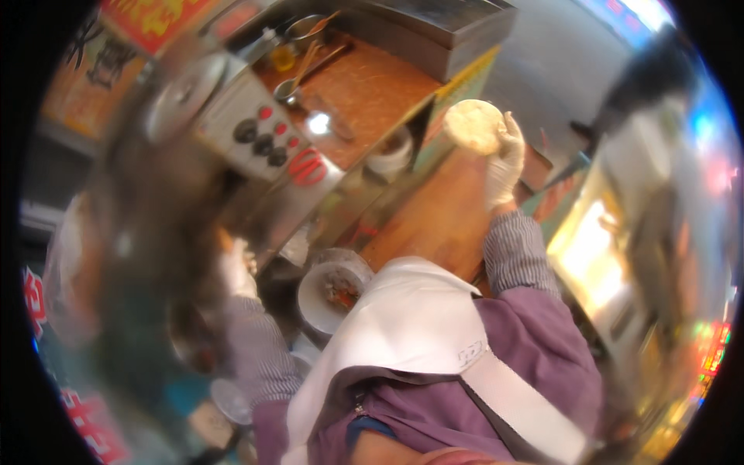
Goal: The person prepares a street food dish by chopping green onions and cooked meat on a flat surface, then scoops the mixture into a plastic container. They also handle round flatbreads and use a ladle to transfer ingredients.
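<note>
A round flatbread [472,126], pale with light browning, is held up by its edge in my right hand [505,154], which wears a whitish glove. It is above the far end of a wooden board [433,203]. My left hand [238,267], also gloved, is at the left beside the front of a metal appliance; something orange-brown shows at its fingertips, too blurred to name. Whether the left fingers grip it cannot be told. Between my arms stands a white bucket [311,299] with reddish and grey scraps inside.
A control panel [256,131] with black knobs and red buttons is at upper left, a round metal lid [189,96] beside it. Behind lies an orange-brown worktop [372,87] with a bottle of yellow liquid [283,58] and a small pot [286,91]. A dark-clothed person [645,87] is at upper right.
</note>
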Available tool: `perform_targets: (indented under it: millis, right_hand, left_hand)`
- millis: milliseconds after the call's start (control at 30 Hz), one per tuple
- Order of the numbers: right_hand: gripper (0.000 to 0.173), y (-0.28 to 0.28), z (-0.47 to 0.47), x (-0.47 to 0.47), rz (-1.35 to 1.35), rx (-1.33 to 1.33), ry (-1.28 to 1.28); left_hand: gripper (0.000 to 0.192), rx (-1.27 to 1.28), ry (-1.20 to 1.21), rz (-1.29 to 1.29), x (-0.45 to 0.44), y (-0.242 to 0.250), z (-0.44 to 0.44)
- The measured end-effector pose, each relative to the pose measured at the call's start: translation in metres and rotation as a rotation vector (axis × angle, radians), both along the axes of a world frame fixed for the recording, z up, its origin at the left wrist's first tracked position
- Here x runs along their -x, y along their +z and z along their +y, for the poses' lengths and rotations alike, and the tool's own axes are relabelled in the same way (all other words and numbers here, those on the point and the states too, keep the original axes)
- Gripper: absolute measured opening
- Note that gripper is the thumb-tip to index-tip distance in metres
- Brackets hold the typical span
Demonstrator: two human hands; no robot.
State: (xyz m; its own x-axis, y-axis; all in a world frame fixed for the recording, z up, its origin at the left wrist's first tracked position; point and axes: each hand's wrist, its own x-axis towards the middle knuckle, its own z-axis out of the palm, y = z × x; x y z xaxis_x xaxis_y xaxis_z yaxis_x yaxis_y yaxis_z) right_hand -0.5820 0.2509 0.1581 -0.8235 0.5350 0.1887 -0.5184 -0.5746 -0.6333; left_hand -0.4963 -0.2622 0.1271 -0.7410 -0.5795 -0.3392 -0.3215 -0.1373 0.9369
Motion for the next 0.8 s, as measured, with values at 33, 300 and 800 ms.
perform_targets:
  millis: [33,300,800]
  right_hand:
    - [0.044,-0.004,0.009,-0.005,-0.017,-0.010,-0.072]
    - [0.030,-0.028,0.041,-0.033,-0.112,-0.597,-0.464]
    - [0.026,0.022,-0.169,-0.002,-0.050,-0.637,0.848]
  left_hand:
    - [0.017,0.008,-0.012,0.001,-0.002,0.003,0.000]
    - [0.018,-0.057,-0.069,0.066,-0.032,-0.007,0.006]
    - [0.026,-0.095,0.066,-0.026,-0.161,0.024,0.139]
